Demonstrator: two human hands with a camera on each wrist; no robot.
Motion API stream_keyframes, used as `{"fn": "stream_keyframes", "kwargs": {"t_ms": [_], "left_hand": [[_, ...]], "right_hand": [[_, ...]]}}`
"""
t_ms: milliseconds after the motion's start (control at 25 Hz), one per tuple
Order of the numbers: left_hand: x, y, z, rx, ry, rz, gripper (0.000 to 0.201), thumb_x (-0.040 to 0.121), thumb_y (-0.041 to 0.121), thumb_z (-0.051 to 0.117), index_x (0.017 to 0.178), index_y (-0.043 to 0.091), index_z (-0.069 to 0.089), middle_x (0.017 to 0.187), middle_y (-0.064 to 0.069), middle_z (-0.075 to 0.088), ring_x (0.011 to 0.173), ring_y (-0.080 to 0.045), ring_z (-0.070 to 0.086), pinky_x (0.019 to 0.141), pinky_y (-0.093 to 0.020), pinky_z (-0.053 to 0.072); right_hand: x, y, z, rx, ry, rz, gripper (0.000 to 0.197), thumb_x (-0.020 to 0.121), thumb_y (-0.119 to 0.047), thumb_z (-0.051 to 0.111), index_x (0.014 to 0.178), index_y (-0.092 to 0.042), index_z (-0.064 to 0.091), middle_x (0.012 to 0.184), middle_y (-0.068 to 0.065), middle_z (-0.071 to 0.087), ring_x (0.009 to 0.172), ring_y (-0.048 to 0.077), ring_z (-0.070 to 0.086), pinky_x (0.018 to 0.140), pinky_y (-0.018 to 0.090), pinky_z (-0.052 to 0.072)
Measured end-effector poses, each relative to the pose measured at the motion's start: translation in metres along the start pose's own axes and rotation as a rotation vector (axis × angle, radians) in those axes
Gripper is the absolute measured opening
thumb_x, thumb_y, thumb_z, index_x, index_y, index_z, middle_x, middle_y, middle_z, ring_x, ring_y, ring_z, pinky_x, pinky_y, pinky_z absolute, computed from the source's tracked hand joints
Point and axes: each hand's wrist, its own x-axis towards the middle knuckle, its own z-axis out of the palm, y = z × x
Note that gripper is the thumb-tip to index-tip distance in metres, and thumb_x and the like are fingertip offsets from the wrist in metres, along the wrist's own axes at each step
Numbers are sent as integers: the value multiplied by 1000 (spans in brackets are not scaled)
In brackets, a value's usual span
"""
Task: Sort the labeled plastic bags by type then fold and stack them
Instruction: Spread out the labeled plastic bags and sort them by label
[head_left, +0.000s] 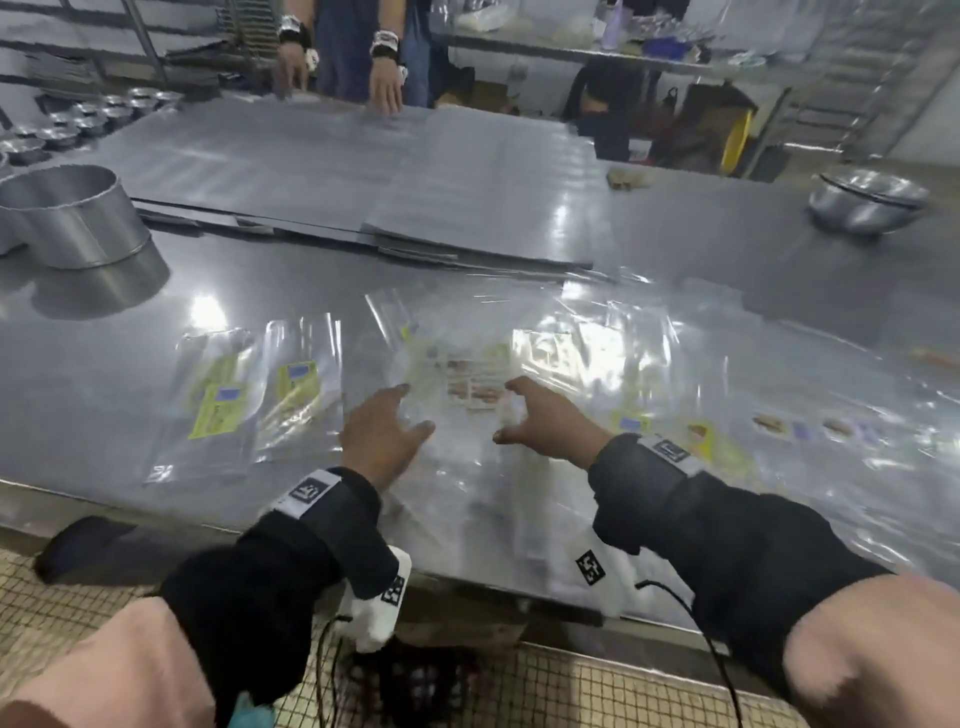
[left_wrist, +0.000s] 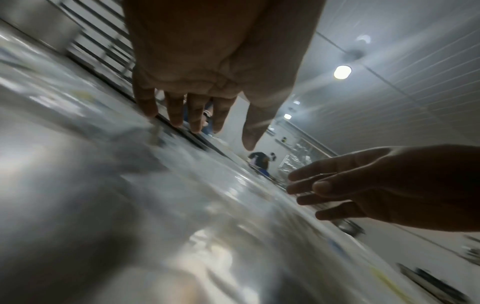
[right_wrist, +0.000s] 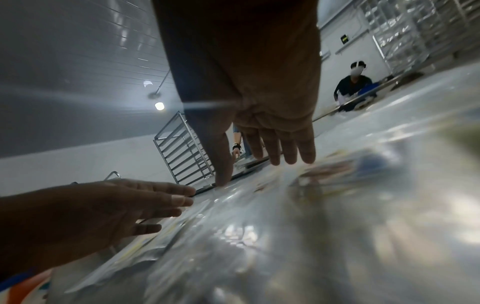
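Nearby, a metal ring (head_left: 72, 218) and bowl (head_left: 867, 200) flank the bags (head_left: 467, 374).

steel table (head_left: 727, 249): plastic bags (head_left: 467, 374), metal sheets (head_left: 322, 171), bowl (head_left: 867, 200), round tin (head_left: 72, 213).

We see long stainless steel table (head_left: 727, 249), glossy, light glare on top. Beyond it we see grey flat sheets (head_left: 332, 171) stacked. Round metal tin (head_left: 72, 218) at far left, steel bowl (head_left: 867, 200) at far right. We note tiled floor (head_left: 571, 691) below, wire rack (right_wrist: 187, 152) by pale panelled wall (right_wrist: 78, 51), ceiling lamp (left_wrist: 342, 72) lit.
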Motion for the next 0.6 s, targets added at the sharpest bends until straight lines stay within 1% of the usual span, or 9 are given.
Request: {"fn": "stream_keyframes", "kwargs": {"t_ms": [80,160,200,240,320,400,480,560,600], "left_hand": [[-9,29,27,-3,-80,69,62,88,39,59,143,22,36,150,-2,35,137,-24,32,111,-36,25],[-17,57,54,-42,-194,91,72,77,50,54,141,22,40,148,-2,39,135,-24,35,111,-39,28],[-21,70,66,-69,-237,112,72,73,50,54,138,21,45,145,-2,43,132,-24,39,109,-38,31],[-24,82,77,-93,-262,126,65,75,46,58,134,19,49,140,-3,48,127,-24,44,106,-34,34],[-26,102,96,-113,-261,140,46,86,28,63,129,13,55,134,-5,54,121,-23,51,97,-25,36],[-25,110,108,-100,-250,125,42,88,20,60,129,11,55,132,-6,56,119,-24,53,95,-25,37],[-22,111,119,-24,-250,113,45,85,24,62,129,16,55,134,-3,55,120,-24,52,102,-33,38],[-19,107,127,60,-276,116,47,83,28,65,128,19,57,137,-3,51,124,-24,48,104,-42,38],[-18,105,129,81,-286,130,47,83,27,66,128,19,57,138,-4,49,126,-24,46,105,-43,38]], "right_hand": [[-20,32,-18,-100,19,12,79,83,-24,71,146,-11,26,149,6,34,133,21,38,96,21,32],[-38,70,-33,-205,55,56,84,81,-32,72,147,-11,24,151,7,30,137,23,31,107,28,27],[-45,87,-38,-239,74,93,86,80,-36,72,147,-10,23,151,8,29,137,25,29,110,32,27],[-50,103,-42,-257,100,128,87,79,-38,72,146,-9,24,150,10,30,137,27,29,110,34,27],[-56,127,-44,-230,189,197,86,77,-37,75,143,-5,29,143,13,36,133,31,33,106,35,29],[-54,141,-41,-101,314,244,86,70,-32,81,137,-4,33,133,15,44,125,33,42,101,37,36],[-48,147,-39,87,415,293,90,64,-24,85,134,-4,32,125,16,47,117,33,47,96,41,44],[-42,148,-37,187,427,335,93,63,-16,85,134,-5,26,114,17,53,105,34,55,87,46,50],[-40,146,-37,214,411,346,90,65,-12,83,133,-6,24,102,16,57,95,33,59,81,46,52]]}}
